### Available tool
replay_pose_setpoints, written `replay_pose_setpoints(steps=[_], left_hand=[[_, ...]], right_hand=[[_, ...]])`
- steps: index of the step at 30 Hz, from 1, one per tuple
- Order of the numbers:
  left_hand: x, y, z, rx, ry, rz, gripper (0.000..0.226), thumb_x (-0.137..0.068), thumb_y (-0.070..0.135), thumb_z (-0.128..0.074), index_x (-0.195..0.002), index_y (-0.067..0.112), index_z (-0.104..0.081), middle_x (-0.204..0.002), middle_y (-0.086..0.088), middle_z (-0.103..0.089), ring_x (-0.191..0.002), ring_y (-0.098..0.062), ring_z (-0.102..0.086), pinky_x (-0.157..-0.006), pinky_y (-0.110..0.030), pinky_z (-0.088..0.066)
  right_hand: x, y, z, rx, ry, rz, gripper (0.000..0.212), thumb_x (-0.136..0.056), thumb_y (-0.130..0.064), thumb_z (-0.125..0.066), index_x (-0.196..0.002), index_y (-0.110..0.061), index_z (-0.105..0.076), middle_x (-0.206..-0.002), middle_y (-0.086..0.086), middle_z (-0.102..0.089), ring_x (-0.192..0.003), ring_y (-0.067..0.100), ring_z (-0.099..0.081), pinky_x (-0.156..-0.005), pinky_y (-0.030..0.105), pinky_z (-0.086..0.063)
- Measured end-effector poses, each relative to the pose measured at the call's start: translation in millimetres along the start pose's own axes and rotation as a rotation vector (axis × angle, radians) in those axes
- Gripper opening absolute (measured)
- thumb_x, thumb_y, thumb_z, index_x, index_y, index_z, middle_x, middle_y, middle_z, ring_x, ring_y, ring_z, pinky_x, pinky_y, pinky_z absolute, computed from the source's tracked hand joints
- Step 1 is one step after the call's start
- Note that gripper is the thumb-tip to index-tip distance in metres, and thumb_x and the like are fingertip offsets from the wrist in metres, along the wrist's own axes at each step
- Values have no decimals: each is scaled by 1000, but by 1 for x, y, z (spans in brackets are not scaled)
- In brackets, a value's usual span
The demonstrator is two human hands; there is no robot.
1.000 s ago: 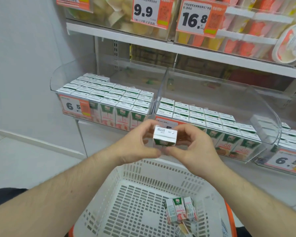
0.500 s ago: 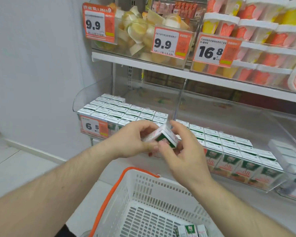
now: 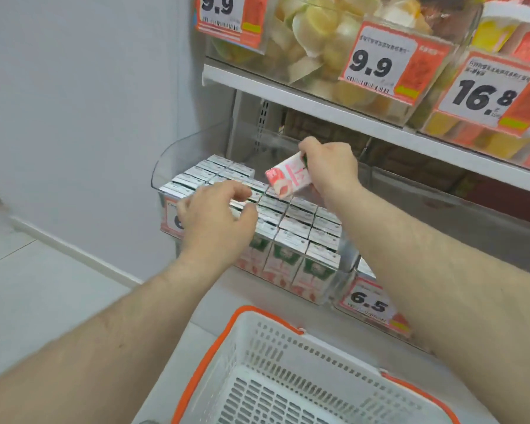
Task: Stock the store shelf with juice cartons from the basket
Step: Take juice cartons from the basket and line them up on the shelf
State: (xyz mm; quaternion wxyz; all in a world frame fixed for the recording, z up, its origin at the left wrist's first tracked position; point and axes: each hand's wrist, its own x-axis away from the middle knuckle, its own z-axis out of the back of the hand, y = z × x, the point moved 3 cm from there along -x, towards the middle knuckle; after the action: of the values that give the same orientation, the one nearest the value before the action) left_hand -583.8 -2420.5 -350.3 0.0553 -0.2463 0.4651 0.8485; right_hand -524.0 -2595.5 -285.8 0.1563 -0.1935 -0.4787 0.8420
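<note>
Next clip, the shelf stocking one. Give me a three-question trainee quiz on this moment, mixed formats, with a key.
1. True or false: the right hand holds a tilted juice carton above the clear bin.
2. What is the left hand doing? A) gripping the basket handle B) hovering open over the shelved cartons C) holding a second carton
3. Fill in: the price tag nearest the basket reads ___.

Key: 1 true; 2 B; 3 6.5

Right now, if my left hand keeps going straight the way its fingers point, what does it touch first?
Probably the tops of the shelved cartons just beyond the left hand; depth is unclear.
</note>
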Motion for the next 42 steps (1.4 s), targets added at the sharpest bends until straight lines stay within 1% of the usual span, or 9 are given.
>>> replay_pose_setpoints(steps=[4,6,10,18,20,25,27,31,42], left_hand=[[0,-11,-21,-342,-114,-26,46,-88,36,-53,-132,24,-49,-148,2,-36,-141,-18,-21,-116,-42,-2],[2,-15,-31,-404,-165,6,53,-90,40,-42,-140,21,-40,-156,-3,-20,-146,-20,-9,-117,-49,7],[2,-18,-38,-373,-143,33,67,-75,39,-28,-137,21,-44,-155,-3,-20,-143,-20,-11,-115,-49,15],[6,-25,-43,-242,-19,-19,62,-72,42,-23,-120,21,-57,-136,1,-41,-131,-18,-27,-112,-38,24],[6,-24,-44,-235,-10,-17,60,-72,42,-24,-118,22,-58,-134,2,-42,-130,-17,-27,-112,-38,24],[7,-25,-44,-221,5,-25,57,-73,42,-25,-115,24,-58,-130,6,-42,-127,-14,-26,-113,-36,25],[7,-25,-44,-207,18,-30,54,-73,42,-26,-111,23,-59,-126,8,-44,-125,-14,-29,-114,-36,23],[7,-24,-45,-195,32,-26,53,-73,42,-28,-110,23,-59,-124,8,-45,-124,-14,-30,-115,-37,20],[7,-26,-49,-189,73,-21,50,-72,40,-32,-110,22,-59,-123,6,-47,-123,-14,-29,-118,-47,10]], right_hand=[[-37,-1,-21,298,22,147,37,-83,-43,-57,-103,-14,-66,-97,4,-68,-94,27,-64,-81,34,-52],[-50,4,-38,468,-59,179,31,-85,-41,-58,-103,-16,-62,-93,3,-63,-90,26,-60,-75,29,-45],[-72,17,-76,567,-297,116,22,-84,-36,-63,-72,-18,-59,-70,-1,-58,-63,14,-57,-52,24,-40],[-96,39,-92,302,-616,-163,47,-83,-61,-64,-104,-18,-64,-93,5,-63,-71,20,-56,-62,29,-45],[-98,44,-94,214,-635,-225,54,-83,-58,-60,-111,-11,-62,-92,9,-64,-73,24,-56,-66,32,-47],[-94,50,-94,56,-662,-337,18,-84,-19,-52,-98,-8,-55,-81,12,-57,-63,23,-55,-59,28,-49],[-94,53,-93,54,-639,-351,30,-76,-15,-55,-105,-8,-60,-92,14,-57,-76,26,-57,-68,32,-51],[-92,52,-93,160,-652,-339,54,-76,-15,-60,-127,1,-59,-97,15,-61,-84,28,-59,-81,42,-54],[-87,49,-89,387,-689,-313,40,-86,-42,-61,-112,-13,-70,-111,7,-73,-97,26,-69,-99,50,-49]])
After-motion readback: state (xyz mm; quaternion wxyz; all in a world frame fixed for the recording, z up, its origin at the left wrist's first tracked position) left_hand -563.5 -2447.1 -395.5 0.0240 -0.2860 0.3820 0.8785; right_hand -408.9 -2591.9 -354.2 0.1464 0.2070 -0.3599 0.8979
